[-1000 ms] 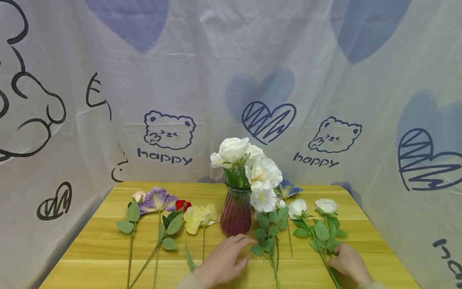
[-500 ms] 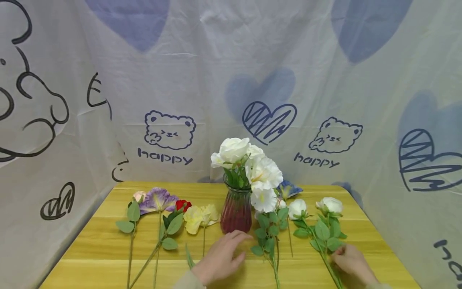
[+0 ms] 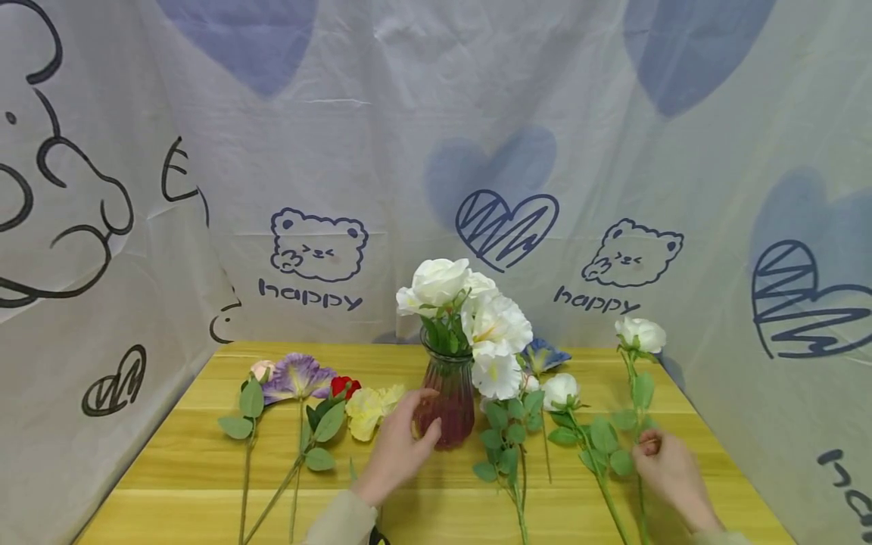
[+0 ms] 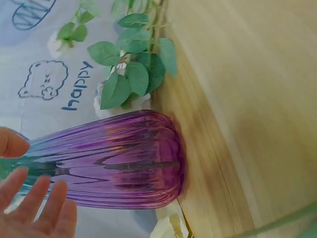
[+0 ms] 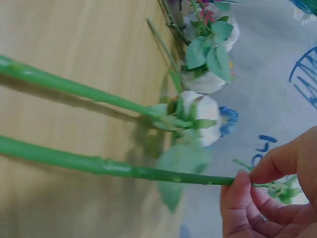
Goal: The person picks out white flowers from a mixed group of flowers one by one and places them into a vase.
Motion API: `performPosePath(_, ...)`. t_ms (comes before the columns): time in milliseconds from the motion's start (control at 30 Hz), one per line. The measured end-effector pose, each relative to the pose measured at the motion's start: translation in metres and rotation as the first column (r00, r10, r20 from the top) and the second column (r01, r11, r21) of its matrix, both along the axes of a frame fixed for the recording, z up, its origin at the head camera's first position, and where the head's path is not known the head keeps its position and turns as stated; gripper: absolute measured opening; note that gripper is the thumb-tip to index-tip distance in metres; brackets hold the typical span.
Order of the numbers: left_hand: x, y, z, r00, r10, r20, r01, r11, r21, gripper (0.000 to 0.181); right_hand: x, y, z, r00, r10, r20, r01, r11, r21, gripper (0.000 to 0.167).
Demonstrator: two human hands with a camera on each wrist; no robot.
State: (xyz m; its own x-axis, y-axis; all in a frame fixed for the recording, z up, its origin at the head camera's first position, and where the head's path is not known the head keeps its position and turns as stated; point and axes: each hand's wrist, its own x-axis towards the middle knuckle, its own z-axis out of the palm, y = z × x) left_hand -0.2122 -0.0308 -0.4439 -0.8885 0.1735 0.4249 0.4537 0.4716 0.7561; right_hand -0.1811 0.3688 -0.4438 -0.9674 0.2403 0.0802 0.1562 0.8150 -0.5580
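My right hand pinches the green stem of a white rose between thumb and fingertips. That rose stands raised off the table, bloom uppermost. Beside it a second white rose lies on the wood. My left hand is beside a ribbed purple glass vase, thumb and fingers apart around its left side; I cannot tell whether they touch the glass. Several white flowers stand in the vase, some leaning right over its rim.
On the left of the table lie a purple flower, a red rose, a yellow flower and a pale pink bud. A blue flower lies behind leafy stems right of the vase. A printed cloth hangs behind.
My right hand has lifted the far-right white rose off the table and tilted it upright. My left hand has moved up and left, to the vase's left side.
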Motion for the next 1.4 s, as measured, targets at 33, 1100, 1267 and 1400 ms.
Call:
performPosePath(33, -0.002, 0.000, 0.001, 1.000, 0.019, 0.004, -0.019, 0.999, 0.027, 0.037, 0.000, -0.002, 0.002, 0.999, -0.005, -0.038, 0.005, 1.000, 0.009, 0.024)
performPosePath(1100, -0.076, 0.006, 0.023, 0.938, -0.214, 0.274, 0.144, 0.957, 0.253, 0.076, 0.008, -0.088, 0.066, 0.763, 0.041, -0.645, -0.263, 0.931, -0.252, 0.041)
performPosePath(1267, -0.074, 0.010, 0.019, 0.963, -0.159, 0.217, 0.112, 0.971, 0.212, 0.074, 0.006, -0.097, 0.074, 0.751, 0.043, -0.659, -0.304, 0.909, -0.287, 0.040)
performPosePath(1400, -0.069, 0.014, 0.016, 0.987, -0.078, 0.140, 0.057, 0.987, 0.152, 0.074, 0.004, -0.105, 0.081, 0.754, 0.036, -0.656, -0.307, 0.902, -0.304, 0.036)
